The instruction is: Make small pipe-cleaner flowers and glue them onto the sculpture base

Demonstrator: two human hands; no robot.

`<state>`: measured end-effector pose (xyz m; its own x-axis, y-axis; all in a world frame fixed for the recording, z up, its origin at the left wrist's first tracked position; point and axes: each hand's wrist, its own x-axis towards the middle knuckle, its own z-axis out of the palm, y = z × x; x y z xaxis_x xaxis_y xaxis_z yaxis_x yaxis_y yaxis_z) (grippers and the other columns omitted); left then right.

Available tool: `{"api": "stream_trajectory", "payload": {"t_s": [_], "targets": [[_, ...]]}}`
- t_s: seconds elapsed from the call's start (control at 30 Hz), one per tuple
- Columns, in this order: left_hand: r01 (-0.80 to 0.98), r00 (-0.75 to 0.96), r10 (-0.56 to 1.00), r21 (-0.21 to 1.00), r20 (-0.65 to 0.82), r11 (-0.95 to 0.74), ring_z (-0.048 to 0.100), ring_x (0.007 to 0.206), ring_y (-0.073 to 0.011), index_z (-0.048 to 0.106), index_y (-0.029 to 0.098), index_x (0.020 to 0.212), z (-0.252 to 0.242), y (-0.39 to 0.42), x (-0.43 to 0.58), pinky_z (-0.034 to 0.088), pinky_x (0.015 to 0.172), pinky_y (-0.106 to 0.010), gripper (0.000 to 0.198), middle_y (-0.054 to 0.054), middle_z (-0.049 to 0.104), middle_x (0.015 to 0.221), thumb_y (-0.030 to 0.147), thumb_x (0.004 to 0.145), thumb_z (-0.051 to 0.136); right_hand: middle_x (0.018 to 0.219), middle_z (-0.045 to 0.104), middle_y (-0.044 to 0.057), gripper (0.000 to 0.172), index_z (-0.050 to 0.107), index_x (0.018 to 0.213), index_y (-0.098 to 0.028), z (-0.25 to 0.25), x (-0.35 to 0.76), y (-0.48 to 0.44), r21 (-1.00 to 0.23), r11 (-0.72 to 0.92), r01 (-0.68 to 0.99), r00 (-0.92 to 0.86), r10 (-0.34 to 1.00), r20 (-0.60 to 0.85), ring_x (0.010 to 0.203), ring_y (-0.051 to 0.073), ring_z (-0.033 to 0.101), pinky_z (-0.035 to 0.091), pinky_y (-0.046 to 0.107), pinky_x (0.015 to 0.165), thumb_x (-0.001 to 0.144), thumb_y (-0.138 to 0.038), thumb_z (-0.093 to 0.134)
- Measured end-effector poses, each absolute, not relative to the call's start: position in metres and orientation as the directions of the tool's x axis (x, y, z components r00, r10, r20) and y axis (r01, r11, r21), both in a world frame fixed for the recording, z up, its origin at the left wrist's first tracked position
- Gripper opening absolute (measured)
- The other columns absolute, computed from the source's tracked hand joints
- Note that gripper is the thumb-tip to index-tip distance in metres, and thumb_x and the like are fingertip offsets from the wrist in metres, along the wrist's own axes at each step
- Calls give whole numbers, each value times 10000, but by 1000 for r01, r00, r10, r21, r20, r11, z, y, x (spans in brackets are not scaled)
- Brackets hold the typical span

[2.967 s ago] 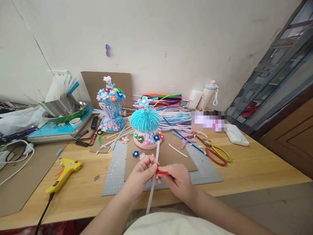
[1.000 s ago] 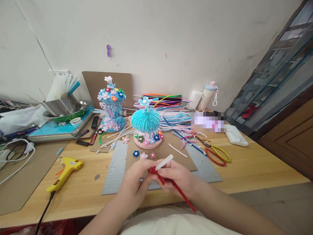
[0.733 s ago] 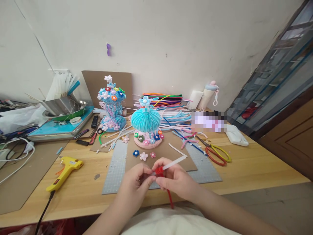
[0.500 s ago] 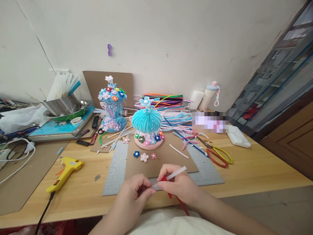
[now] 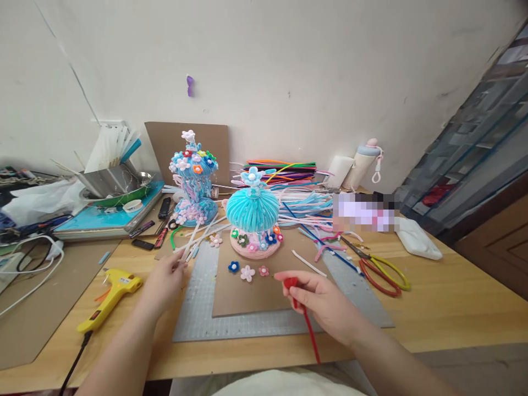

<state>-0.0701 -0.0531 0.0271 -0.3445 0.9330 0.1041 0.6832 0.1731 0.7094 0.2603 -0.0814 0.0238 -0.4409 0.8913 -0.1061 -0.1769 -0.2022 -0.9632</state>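
Through my feed I record a pale wall [image 5: 330, 82], lightly marked; at right, glazed shelving [image 5: 466, 137] above brown wooden panelling [image 5: 499, 214]. A light wood-grained table [image 5: 445, 308] stands before the wall. Grey floor [image 5: 490, 366] visible, lower right. Lighting: soft, even.

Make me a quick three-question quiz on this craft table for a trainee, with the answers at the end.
1. What does the right hand hold? A, scissors; B, a red fuzzy strip; C, a bottle.
2. True or false: the yellow glue gun lies to the left of the gray cutting mat.
3. How many loose flowers lie in the row in front of the turquoise dome?
Key: 1 B; 2 true; 3 three.
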Motion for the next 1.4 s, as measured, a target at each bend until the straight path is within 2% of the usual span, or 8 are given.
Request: {"api": "stream_trajectory", "payload": {"t_s": [0.13, 0.23, 0.37, 0.47, 0.63, 1.0, 1.23, 1.4], "targets": [[828, -314, 882, 555, 352, 74, 457, 1109, -297, 569, 90, 1080, 39, -44, -53, 350, 930, -399, 436, -165, 545, 1138, 319, 712, 525, 791, 594, 39, 378, 519, 1165, -179, 38, 247, -82, -935, -306, -180, -574, 804, -152, 577, 62, 466, 345, 187, 519, 794, -229, 571], [699, -326, 822, 704, 468, -123, 535, 936, -211, 579, 174, 1000, 51, -74, -12, 413, 837, -331, 262, -84, 574, 1001, 285, 777, 499, 751, 632, 57, 436, 430, 1211, -182, 48, 241, -80, -893, -389, -228, -656, 739, -155, 506, 53, 448, 275, 158, 441, 801, -248, 562], [218, 217, 957, 946, 192, -240, 561, 822, -159, 583, 220, 1036, 58, -115, 43, 460, 726, -272, 255, -76, 548, 1016, 260, 789, 534, 663, 633, 25, 448, 413, 1195, -179, 52, 233, -82, -869, -441, -224, -729, 668, -151, 420, 34, 406, 244, 137, 393, 784, -251, 577], [80, 383, 916, 984, 118, -160, 582, 799, -148, 624, 221, 982, 56, -123, 59, 450, 779, -290, 228, -72, 543, 1022, 225, 755, 595, 613, 610, -12, 459, 410, 1180, -181, 50, 230, -86, -865, -464, -190, -758, 629, -171, 387, 30, 409, 264, 122, 375, 766, -241, 598], [-206, 344, 939, 974, -22, 98, 588, 590, -102, 624, 194, 862, 44, -121, 54, 452, 585, -221, 143, -9, 585, 733, 227, 724, 641, 676, 614, 16, 349, 426, 1155, -168, 40, 235, -90, -873, -421, -247, -778, 623, -81, 428, 58, 503, 361, 145, 398, 824, -228, 520], [-470, 260, 930, 807, -261, 358, 486, 416, -67, 545, 151, 728, 39, -127, 70, 371, 385, -164, 289, 0, 584, 569, 421, 692, 641, 959, 517, 40, 153, 644, 884, -219, 35, 238, -107, -883, 207, -421, -419, 819, 392, 669, 98, 605, 489, 252, 587, 832, -148, 518], [-438, 197, 980, 891, -36, 121, 581, 730, -135, 566, 216, 952, 33, -126, 68, 485, 625, -271, 267, -38, 579, 992, 288, 709, 651, 777, 663, 36, 80, 624, 858, -180, 25, 229, -107, -855, -42, -517, -257, 960, 108, 693, 137, 640, 518, 254, 615, 817, -217, 566], [-344, 70, 997, 938, -30, 52, 563, 597, -92, 580, 174, 819, 27, -124, 68, 466, 604, -232, 140, 5, 588, 744, 232, 712, 649, 737, 667, 32, 135, 608, 846, -160, 20, 223, -107, -797, -267, -543, -290, 950, -121, 677, 130, 647, 522, 226, 608, 769, -269, 631]]}}
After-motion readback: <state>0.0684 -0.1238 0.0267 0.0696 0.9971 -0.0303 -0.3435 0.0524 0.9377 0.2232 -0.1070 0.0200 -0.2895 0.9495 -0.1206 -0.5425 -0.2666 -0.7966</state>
